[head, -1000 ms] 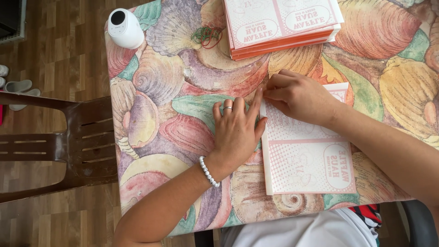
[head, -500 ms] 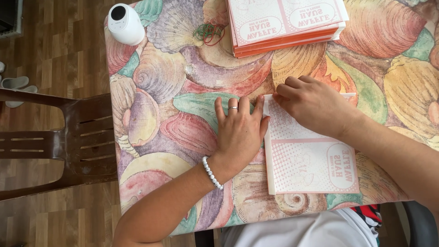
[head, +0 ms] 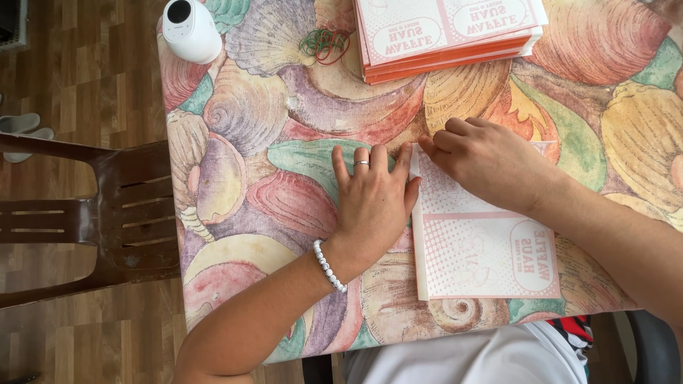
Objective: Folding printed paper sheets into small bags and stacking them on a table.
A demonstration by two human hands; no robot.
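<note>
The flat pink-and-white printed paper sheet (head: 484,235) lies on the shell-patterned worktop (head: 284,128), near its front edge. The left hand (head: 373,203) rests flat, fingers spread, holding nothing, along the sheet's left edge. The right hand (head: 491,160), fingers curled, presses the top-left corner. A crisp crease wants steady palm pressure and aligned edges. Since half a second ago, the right hand has slid leftward toward the corner.

We had the flat paper bag (head: 484,249) at the near edge of the counter (head: 284,178), left hand (head: 373,203) flat beside it, right hand (head: 491,163) on its far end. Stack of bags (head: 448,35) sat behind, rubber bands (head: 326,43) left of that, chair (head: 92,220) off the counter's left.
</note>
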